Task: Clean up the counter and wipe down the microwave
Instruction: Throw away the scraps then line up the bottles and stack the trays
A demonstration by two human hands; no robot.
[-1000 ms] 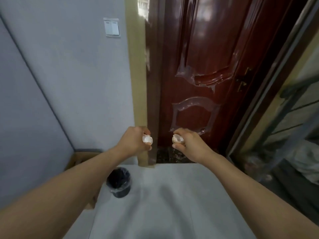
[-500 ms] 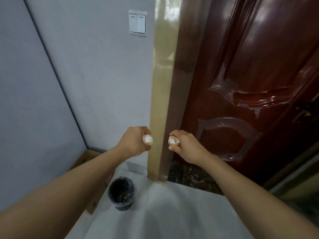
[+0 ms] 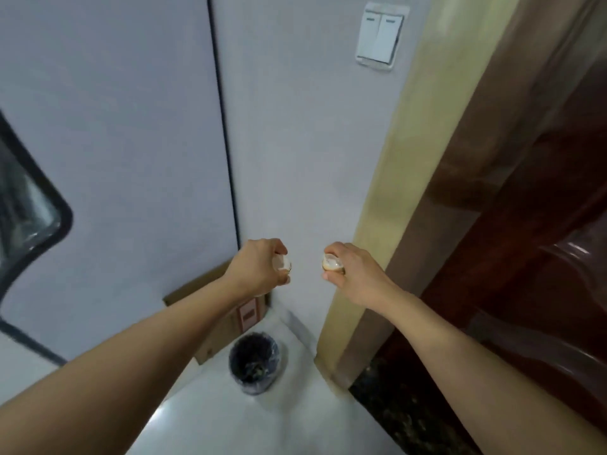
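Fingers of the left hand (image 3: 259, 269) and right hand (image 3: 353, 274) are each still pinching an eggshell half (image 3: 281, 262), and the view's swinging off the door so the bin (image 3: 254, 362) is coming underneath, probably drop time.

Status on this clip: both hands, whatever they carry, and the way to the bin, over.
Left hand grips pale eggshell half; right hand pinches the other pale shell piece. Round black-lined waste bin on floor below, open. Nothing in the way.
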